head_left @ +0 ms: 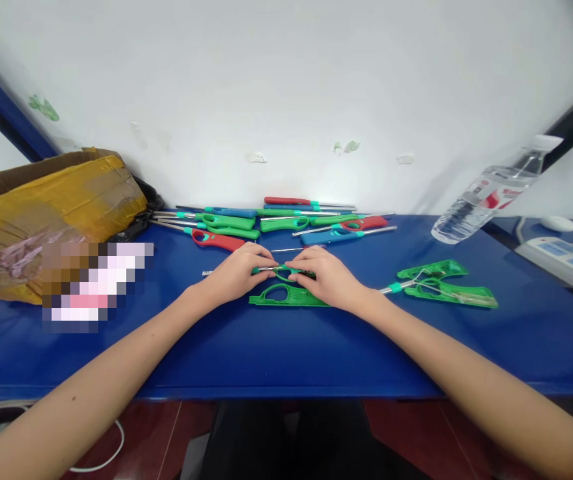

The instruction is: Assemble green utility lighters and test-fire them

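Observation:
Between my two hands is a green utility lighter (282, 273) with a metal part on it, largely covered by the fingers. My left hand (240, 275) pinches its left end, and my right hand (327, 277) grips the other end at the handle. Just below them on the table lies a loose green casing half (296, 301) with a trigger loop, its right end hidden by my right hand. Right of that hand, an opened green lighter (456, 291) shows its split shells, inner parts and a turquoise collar.
Red, green and blue lighters (226, 222) lie in a row at the wall. A taped cardboard box (51, 227) stands left on the blue table (291, 353). A water bottle (491, 193), a white mouse (559, 223) and a power strip (566, 263) are at right.

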The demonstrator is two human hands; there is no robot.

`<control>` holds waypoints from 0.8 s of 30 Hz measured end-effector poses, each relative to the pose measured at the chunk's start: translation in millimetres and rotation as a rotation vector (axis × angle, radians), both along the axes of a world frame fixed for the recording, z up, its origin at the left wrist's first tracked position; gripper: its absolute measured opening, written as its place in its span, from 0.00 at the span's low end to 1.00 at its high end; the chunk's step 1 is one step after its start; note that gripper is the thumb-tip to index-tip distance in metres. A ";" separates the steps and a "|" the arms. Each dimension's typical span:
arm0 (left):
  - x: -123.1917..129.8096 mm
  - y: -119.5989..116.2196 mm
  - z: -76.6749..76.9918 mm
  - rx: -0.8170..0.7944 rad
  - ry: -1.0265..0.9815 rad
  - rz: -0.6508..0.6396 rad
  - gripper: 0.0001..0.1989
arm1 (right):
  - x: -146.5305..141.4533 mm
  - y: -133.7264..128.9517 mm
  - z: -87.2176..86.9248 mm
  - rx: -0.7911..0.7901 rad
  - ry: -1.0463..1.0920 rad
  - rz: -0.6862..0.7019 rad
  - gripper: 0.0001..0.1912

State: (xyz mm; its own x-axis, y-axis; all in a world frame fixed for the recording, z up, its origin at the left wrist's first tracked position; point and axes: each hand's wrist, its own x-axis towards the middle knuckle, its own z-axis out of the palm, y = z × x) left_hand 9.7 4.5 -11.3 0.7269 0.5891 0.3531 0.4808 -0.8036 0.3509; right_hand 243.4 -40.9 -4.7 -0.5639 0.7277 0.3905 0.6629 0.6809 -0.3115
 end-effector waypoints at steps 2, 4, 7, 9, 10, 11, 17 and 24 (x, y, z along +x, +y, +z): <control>-0.5 0.0 0.3 0.005 0.005 0.002 0.12 | 0.1 -0.3 0.3 0.007 0.007 0.007 0.12; -1.2 -0.2 0.9 0.009 0.010 0.003 0.12 | 0.9 -0.8 0.8 0.015 0.032 -0.004 0.12; -2.3 -0.7 2.6 0.008 0.020 0.003 0.12 | 4.1 -1.3 3.2 0.025 0.115 -0.065 0.13; -2.6 -1.4 4.1 0.005 0.028 0.004 0.11 | 7.2 -1.0 5.9 0.025 0.169 -0.099 0.13; -2.6 -1.9 4.7 0.005 0.030 0.007 0.11 | 9.0 -0.7 7.4 0.025 0.191 -0.109 0.13; -2.5 -2.5 5.2 0.008 0.031 0.011 0.11 | 10.8 -0.3 9.0 0.024 0.206 -0.116 0.14; 0.8 -5.7 4.6 0.053 0.030 0.024 0.11 | 21.0 1.4 16.2 0.010 0.247 -0.162 0.16; 0.7 -7.8 3.7 0.101 0.052 0.029 0.12 | 28.5 4.7 13.4 -0.024 0.102 -0.143 0.15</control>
State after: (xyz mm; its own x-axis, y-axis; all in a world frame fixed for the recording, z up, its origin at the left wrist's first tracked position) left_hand 10.5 -3.3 -7.6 0.7286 0.5738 0.3740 0.5200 -0.8188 0.2430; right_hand 271.9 -36.2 8.8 -0.4123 0.8074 0.4219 0.7163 0.5735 -0.3975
